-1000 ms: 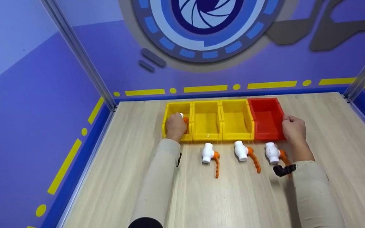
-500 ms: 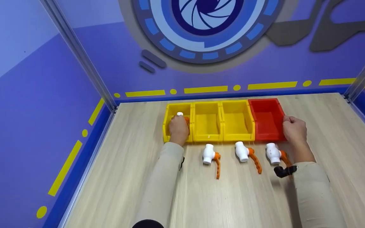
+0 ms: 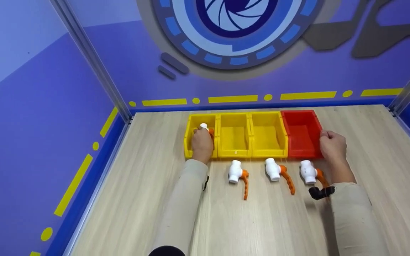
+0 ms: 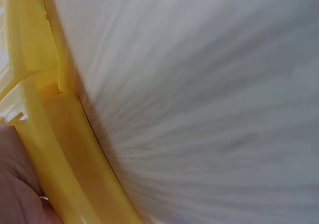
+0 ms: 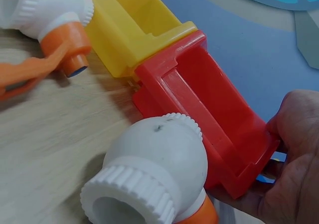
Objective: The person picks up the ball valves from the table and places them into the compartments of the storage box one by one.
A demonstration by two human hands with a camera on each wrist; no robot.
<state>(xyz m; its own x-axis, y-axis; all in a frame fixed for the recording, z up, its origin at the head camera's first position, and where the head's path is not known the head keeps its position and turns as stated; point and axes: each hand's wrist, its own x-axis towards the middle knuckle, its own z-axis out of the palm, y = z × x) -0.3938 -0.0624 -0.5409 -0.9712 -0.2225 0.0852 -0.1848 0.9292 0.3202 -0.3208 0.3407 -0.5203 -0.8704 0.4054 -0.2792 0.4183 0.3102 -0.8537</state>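
Note:
My left hand [image 3: 202,144] reaches into the leftmost yellow bin [image 3: 188,140], fingers curled over a ball valve [image 3: 204,126]. The valve's white end and part of its orange lever show past the knuckles; the fingertips are hidden. In the left wrist view only part of the hand [image 4: 20,189] appears, against the yellow bin wall [image 4: 55,159]. On the far right, my right hand [image 3: 333,145] grips the side wall of the red bin [image 3: 304,153]. The right wrist view shows the thumb at the rim of that bin [image 5: 184,97] and the fingers underneath, outside the wall.
Two more yellow bins [image 3: 234,154] [image 3: 269,153] join the row between the hands. On the wooden table [image 3: 255,227] before them lie three white ball valves [image 3: 235,172] [image 3: 272,169] [image 3: 308,172] with orange levers. A purple panel [image 3: 233,81] rises behind the bins.
My left hand has shifted slightly to the right inside the leftmost yellow bin. My right hand keeps its grip on the red bin; the three valves on the table stay put.

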